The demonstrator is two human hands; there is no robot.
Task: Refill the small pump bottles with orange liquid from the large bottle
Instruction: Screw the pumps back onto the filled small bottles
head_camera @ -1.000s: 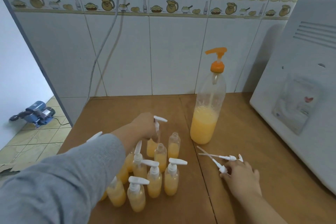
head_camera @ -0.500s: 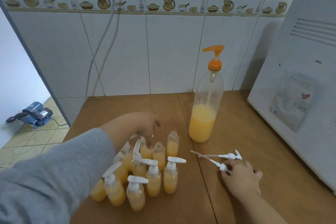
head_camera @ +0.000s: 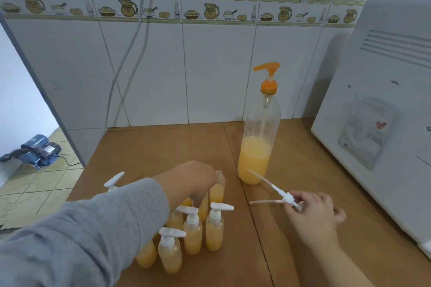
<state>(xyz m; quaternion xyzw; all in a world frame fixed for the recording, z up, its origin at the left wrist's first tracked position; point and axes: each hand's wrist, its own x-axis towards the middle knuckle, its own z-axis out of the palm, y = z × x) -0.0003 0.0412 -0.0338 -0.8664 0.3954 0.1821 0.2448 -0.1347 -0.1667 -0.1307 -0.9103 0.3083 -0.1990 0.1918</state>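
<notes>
- A blue pump motor (head_camera: 35,152) sits on the tiled floor at far left, beyond the wooden counter (head_camera: 158,147).
- The left hand (head_camera: 193,179), grey-sleeved, reaches down into the cluster of small pump bottles (head_camera: 192,233); its fingers are hidden among them, so its grip cannot be told.
- One uncapped bottle (head_camera: 218,187) stands just beside that hand.
- The large bottle (head_camera: 257,144), orange-pumped and roughly a third full, stands upright near the wall.
- The right hand (head_camera: 312,214) pinches a loose white pump head (head_camera: 288,198), its tube pointing toward the large bottle.
- A white appliance (head_camera: 384,112) fills the right edge.
</notes>
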